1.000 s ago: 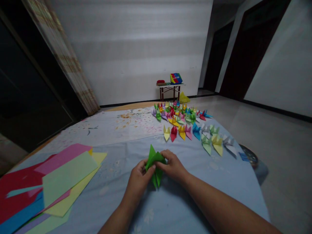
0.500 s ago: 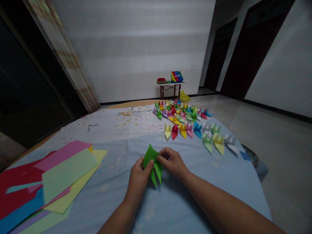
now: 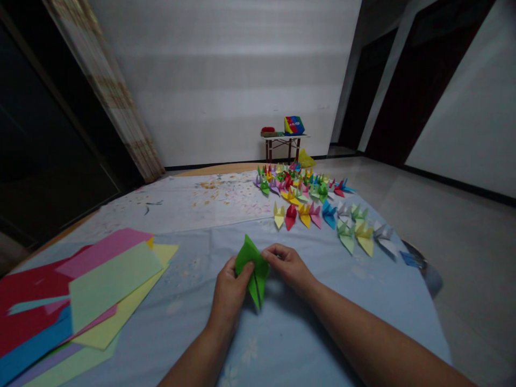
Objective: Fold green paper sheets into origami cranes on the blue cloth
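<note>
The left hand [image 3: 226, 290] grips a folded piece of green paper [image 3: 250, 255] by its left side, thumb flat on the front and fingers behind. The right hand [image 3: 289, 267] has thumb and forefinger drawn together in a pinch at the paper's right edge, the other fingers curled in. The green paper is a tall diamond, leaning a little, with one point at the top and a slit between two narrow points below. It sits between the hands, over the blue cloth [image 3: 181, 301] at the near part of the counter [image 3: 226, 169]; whether its lower tips touch the cloth I cannot tell.

To the left lies an overlapping heap of loose sheets: a pale green sheet [image 3: 115, 285] over a pale yellow sheet [image 3: 133, 303], with a pink sheet [image 3: 105, 252], a red sheet [image 3: 28, 295] and a blue sheet [image 3: 36, 336] around them.

Beyond the right hand stand folded paper birds, among them a red bird [image 3: 291, 217], a blue bird [image 3: 329, 215] and a yellow bird [image 3: 364, 237], with a denser crowd of birds [image 3: 290, 183] behind
</note>
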{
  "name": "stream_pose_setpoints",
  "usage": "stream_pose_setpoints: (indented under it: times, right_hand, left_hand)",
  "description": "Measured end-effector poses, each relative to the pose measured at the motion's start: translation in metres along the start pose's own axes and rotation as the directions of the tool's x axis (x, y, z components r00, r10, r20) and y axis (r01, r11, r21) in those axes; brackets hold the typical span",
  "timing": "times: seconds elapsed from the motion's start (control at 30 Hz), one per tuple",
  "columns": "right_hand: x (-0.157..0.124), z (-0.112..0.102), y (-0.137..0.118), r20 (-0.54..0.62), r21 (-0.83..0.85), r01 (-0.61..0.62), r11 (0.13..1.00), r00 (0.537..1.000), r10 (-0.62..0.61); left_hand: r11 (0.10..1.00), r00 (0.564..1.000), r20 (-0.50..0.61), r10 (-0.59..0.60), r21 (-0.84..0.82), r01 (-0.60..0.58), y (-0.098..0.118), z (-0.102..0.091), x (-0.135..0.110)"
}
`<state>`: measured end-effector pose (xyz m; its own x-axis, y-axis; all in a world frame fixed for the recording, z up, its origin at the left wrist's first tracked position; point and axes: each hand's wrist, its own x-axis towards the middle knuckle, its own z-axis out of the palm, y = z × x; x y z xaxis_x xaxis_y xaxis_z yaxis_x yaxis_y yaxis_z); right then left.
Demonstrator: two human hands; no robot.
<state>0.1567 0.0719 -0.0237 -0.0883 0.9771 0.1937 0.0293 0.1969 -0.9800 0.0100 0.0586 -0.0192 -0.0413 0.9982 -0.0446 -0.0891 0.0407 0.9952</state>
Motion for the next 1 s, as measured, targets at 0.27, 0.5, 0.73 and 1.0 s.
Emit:
stream_pose_setpoints:
  times: [0.27,0.5,0.73,1.0]
  right_hand:
    - [-0.0031,0.003,-0.0036,0.065,0.052,-0.037,0.998,0.997,0.033]
    - [-0.0039,0.0056,-0.0025,0.097,0.043,-0.013,0.999,0.995,0.009]
    - [-0.0055,0.0082,-0.0019,0.107,0.038,-0.023,0.999,0.994,0.018]
    - [-0.0031,0.007,0.0014,0.099,0.09,-0.111,0.99,0.99,0.102]
  left_hand:
    - [0.997,0.999,0.037,-0.025,-0.072,0.028,0.0024,-0.0007,-0.0018]
    - [0.997,0.999,0.011,-0.04,-0.071,0.041,0.0004,-0.0033,-0.0022]
    - [0.998,0.998,-0.012,-0.062,-0.016,0.062,-0.0006,-0.0034,-0.002]
    - [0.993,0.997,0.008,-0.071,0.093,0.07,0.0011,-0.0033,-0.0006]
